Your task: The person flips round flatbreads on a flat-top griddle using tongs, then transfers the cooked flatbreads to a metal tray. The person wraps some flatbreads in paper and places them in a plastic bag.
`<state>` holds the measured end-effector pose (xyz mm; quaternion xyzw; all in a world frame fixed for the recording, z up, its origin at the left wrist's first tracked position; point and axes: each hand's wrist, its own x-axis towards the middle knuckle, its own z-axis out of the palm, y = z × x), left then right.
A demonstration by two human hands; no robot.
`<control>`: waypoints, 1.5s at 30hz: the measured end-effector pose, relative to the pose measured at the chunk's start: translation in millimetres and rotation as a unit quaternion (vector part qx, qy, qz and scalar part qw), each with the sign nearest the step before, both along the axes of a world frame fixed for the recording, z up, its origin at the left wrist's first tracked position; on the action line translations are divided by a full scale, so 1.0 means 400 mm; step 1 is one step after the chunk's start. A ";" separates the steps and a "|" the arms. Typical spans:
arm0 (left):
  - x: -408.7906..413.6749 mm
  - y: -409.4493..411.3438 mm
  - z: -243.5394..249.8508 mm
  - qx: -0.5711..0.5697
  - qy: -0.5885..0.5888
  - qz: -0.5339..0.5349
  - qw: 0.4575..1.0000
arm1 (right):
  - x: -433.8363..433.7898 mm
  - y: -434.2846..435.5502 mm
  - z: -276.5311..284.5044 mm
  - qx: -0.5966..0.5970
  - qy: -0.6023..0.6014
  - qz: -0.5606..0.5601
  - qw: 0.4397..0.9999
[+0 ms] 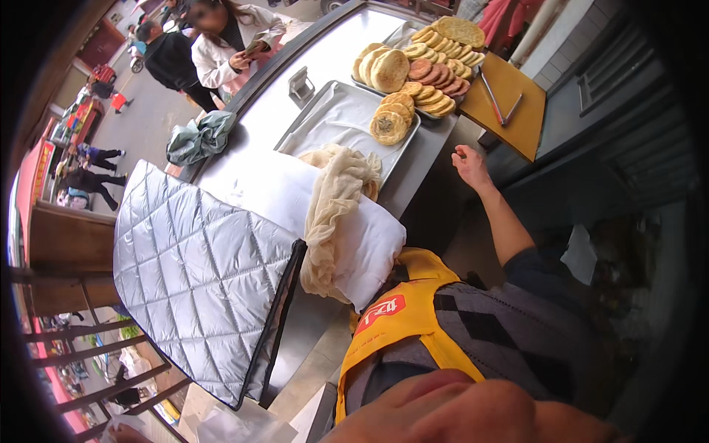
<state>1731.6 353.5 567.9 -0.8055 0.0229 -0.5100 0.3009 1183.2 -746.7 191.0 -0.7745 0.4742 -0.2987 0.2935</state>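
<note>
My right hand [469,166] hangs in the air by the counter's near edge, its fingers loosely bent and nothing in them. Beyond it, red-handled tongs [502,116] lie on a wooden board [501,88]. At the bottom left edge, cut off by the frame, is what looks like my left hand [126,433], holding a thin, whitish plastic bag [108,429]. A tray [327,119] lined with white paper carries several round flatbreads [388,127]. A beige cloth [332,221] and white padded cloth [368,246] partly cover more bread. A silver quilted cover [205,266] lies nearer me.
More flatbreads [388,69] are piled on the far tray. A small metal stand [301,86] and a grey-green plastic bag [200,137] stand along the counter. Across the counter, a person in a white jacket [216,66] holds something in both hands. Metal railings [99,332] run along the left.
</note>
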 end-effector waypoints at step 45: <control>-0.230 -1.178 -0.386 -0.229 0.301 -0.349 0.857 | -0.756 0.421 -0.245 0.125 -0.011 -0.175 0.977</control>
